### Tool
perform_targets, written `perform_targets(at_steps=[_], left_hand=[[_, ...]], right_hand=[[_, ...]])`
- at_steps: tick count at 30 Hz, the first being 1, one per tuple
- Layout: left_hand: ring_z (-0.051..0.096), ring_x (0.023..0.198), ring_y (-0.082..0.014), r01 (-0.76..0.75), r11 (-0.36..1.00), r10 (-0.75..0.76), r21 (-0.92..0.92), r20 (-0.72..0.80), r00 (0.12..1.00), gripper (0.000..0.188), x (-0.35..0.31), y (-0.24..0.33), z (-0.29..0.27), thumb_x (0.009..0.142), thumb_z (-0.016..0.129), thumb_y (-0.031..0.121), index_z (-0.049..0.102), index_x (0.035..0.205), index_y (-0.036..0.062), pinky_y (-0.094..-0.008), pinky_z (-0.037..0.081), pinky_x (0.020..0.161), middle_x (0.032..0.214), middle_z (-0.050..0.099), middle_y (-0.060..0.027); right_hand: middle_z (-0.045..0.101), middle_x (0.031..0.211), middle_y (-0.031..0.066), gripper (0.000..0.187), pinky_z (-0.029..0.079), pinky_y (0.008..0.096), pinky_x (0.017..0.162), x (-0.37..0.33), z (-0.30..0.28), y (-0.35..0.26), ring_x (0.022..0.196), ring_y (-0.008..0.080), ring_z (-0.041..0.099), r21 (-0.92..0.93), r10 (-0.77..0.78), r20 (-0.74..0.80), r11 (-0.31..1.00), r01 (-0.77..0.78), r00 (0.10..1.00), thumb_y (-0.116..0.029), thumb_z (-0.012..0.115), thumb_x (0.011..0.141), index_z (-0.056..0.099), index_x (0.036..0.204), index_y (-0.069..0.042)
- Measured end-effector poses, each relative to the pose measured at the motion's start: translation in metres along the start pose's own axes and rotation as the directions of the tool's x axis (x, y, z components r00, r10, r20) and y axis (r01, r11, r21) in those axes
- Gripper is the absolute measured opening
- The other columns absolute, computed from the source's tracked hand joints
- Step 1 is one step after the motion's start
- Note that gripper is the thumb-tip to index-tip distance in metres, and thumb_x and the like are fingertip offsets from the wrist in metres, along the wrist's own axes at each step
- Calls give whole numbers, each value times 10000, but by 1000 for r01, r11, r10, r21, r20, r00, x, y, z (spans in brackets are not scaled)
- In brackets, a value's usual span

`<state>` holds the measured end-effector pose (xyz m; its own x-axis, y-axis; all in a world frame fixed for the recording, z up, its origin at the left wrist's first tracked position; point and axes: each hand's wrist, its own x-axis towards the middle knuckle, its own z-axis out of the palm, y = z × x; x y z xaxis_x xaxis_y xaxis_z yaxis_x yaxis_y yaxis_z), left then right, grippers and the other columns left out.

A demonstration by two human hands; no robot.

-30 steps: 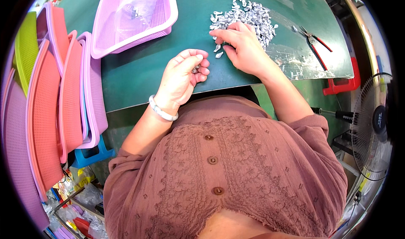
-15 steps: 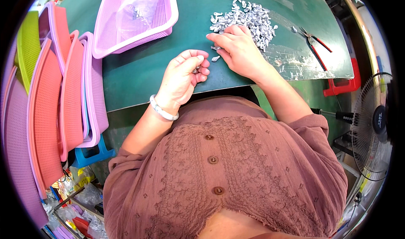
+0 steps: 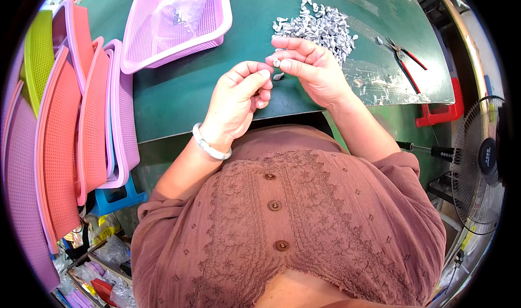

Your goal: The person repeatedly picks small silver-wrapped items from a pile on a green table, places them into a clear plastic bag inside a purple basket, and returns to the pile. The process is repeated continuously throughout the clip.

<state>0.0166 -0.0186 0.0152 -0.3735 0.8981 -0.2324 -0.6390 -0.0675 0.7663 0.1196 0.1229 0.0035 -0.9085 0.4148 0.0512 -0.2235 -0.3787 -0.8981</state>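
Note:
My right hand (image 3: 320, 74) pinches a small grey metal-looking piece (image 3: 276, 62) between thumb and forefinger, just above the table's near part. Close against it on the left is my left hand (image 3: 233, 99), its thumb pressed to the forefinger and the other fingers curled in. What sits inside those curled fingers is mostly hidden. One more small grey piece (image 3: 278, 76) lies on the green table (image 3: 184, 101) below the fingertips. Beyond my right hand spreads a heap of such small teardrop-shaped pieces (image 3: 325, 28).
A purple basket (image 3: 130, 52) holding a clear plastic bag (image 3: 182, 14) stands at the far left of the table. Red-handled pliers (image 3: 401, 52) lie at the right. Stacked coloured baskets (image 3: 59, 145) line the left side; a fan (image 3: 477, 156) stands at right.
My right hand has drawn back from the heap's edge and turned palm inward, now with a small grey piece in its fingertips beside my left hand. The left hand's thumb and forefinger have closed together.

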Motion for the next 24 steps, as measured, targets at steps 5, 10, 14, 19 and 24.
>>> perform_targets(at_steps=[5, 10, 14, 19, 24], left_hand=[[484, 584, -76, -4, 1000, 4, -4, 4, 1000, 89, -2, 2, 1, 855, 523, 104, 547, 895, 28, -184, 369, 499, 716, 544, -23], [479, 574, -73, -6, 1000, 6, 8, -8, 1000, 80, -3, 3, 2, 854, 525, 99, 550, 879, 28, -184, 363, 493, 707, 544, -22], [475, 566, -72, -3, 1000, 4, 23, -32, 999, 67, -4, 3, 2, 846, 532, 85, 554, 870, 27, -185, 355, 485, 698, 541, -20], [470, 562, -68, -19, 999, 20, 35, -27, 999, 62, -6, 4, 3, 841, 538, 81, 558, 867, 28, -187, 351, 482, 688, 533, -15], [455, 529, -58, -82, 987, 92, 137, -68, 993, 72, -5, 3, 4, 847, 547, 110, 558, 848, 38, -181, 337, 457, 656, 522, -2]], right_hand=[[637, 929, 95, 319, 434, 236, 714, -1, 0, 3, 860, 124, 589, 32, -6, 13, 999, 6, 1000, -59, 616, 788, 538, 1094, -12], [637, 927, 97, 314, 430, 233, 717, -2, 1, 2, 865, 124, 588, 42, 4, 25, 999, -5, 1000, -60, 609, 793, 537, 1096, -13], [636, 926, 95, 321, 430, 232, 731, -2, 2, 4, 875, 126, 586, 46, -11, 33, 999, 9, 999, -51, 610, 790, 534, 1099, -10], [632, 930, 89, 327, 432, 230, 748, -3, 2, 6, 875, 123, 583, 27, -17, 26, 1000, 16, 1000, -44, 611, 787, 531, 1102, -7], [626, 894, 76, 339, 448, 243, 744, -4, 7, 4, 855, 115, 577, -143, -61, -31, 988, 56, 998, -49, 617, 783, 528, 1106, 1]])
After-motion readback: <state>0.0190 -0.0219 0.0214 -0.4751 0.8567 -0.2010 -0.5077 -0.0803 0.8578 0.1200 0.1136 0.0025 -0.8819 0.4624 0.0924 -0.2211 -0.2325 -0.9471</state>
